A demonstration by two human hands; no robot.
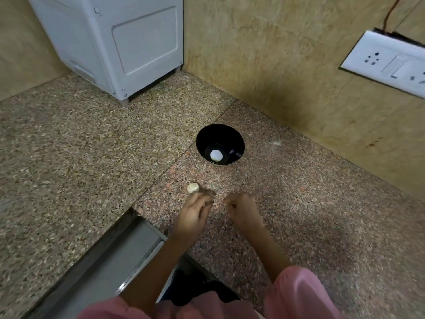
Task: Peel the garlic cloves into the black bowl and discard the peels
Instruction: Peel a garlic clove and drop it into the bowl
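Peeled clove (216, 155) seen in black bowl (208, 138); unpeeled clove (192, 187) left on worktop (299, 203) beside left hand (195, 211). Left hand, right hand (242, 211) curled; contents not discernible. Skin best pinched at tip, stripped whole.

1. Table (310, 203): speckled granite, polished, with a faint sheen.
2. Black bowl (238, 140): glossy and smooth, light glinting off its inner wall.
3. Peeled clove (216, 155) inside: smooth, bright white.
4. Garlic (192, 187) on the table: dry, papery skin.
5. White appliance (128, 42) and socket plate (386, 58): smooth plastic.
6. Sleeve (299, 293): soft pink cloth, matt.
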